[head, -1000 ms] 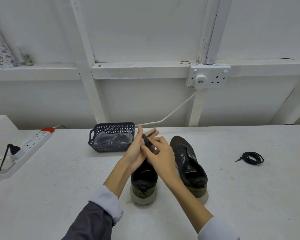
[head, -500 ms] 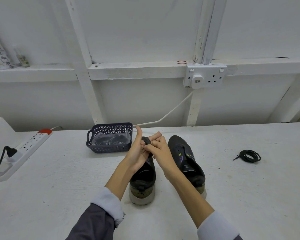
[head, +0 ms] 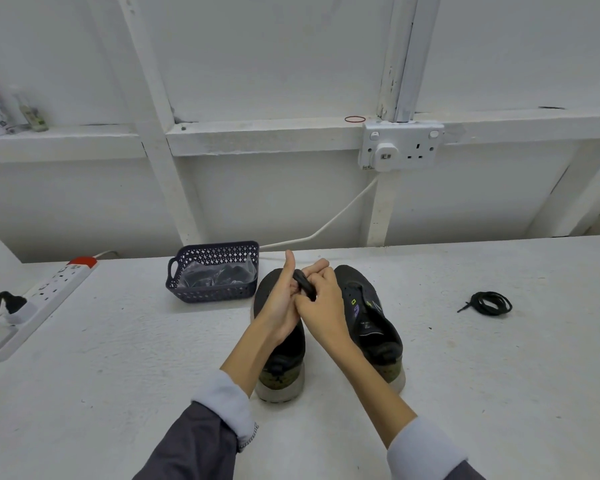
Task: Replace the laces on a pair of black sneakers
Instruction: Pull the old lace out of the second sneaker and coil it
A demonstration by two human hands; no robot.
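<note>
Step judged: the right hand (head: pixel 321 303) pinches a small black lace bundle (head: pixel 303 289) against the left hand (head: pixel 279 299), whose grip cannot be told, above the left sneaker (head: pixel 281 362); next, setting it aside and fetching a fresh lace from the basket (head: pixel 219 245).

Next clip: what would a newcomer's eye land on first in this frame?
The left hand and right hand meet at centre, holding a small black bundle above the pair of black sneakers standing side by side on the white table. A coiled black lace lies alone far right. A dark basket sits behind the shoes, to the left.
</note>
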